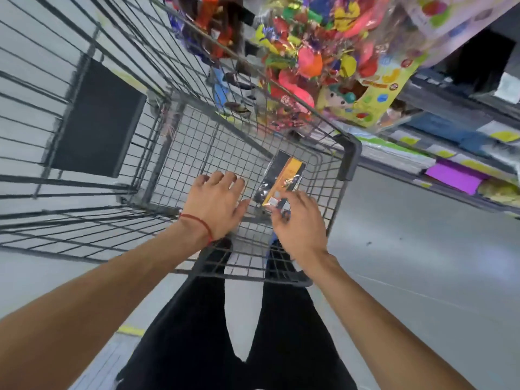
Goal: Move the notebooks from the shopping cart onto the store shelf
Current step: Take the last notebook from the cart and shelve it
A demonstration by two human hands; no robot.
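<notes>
A dark and orange notebook pack (pixel 281 180) in shiny wrap lies on the wire floor of the grey shopping cart (pixel 349 156), near its right wall. My right hand (pixel 299 223) reaches down to the pack's near end, and its fingertips touch or pinch that edge; motion blur hides the exact hold. My left hand (pixel 215 199), with a red thread at the wrist, hovers flat over the cart floor just left of the pack, fingers spread and holding nothing. The store shelf (pixel 439 170) runs along the right, with purple and yellow paper goods on it.
Bags of bright toys (pixel 318 60) hang over the cart's far right side. A dark panel (pixel 95 119) shows through the cart's left wall. My legs in black trousers (pixel 197 333) stand behind the cart on a grey floor.
</notes>
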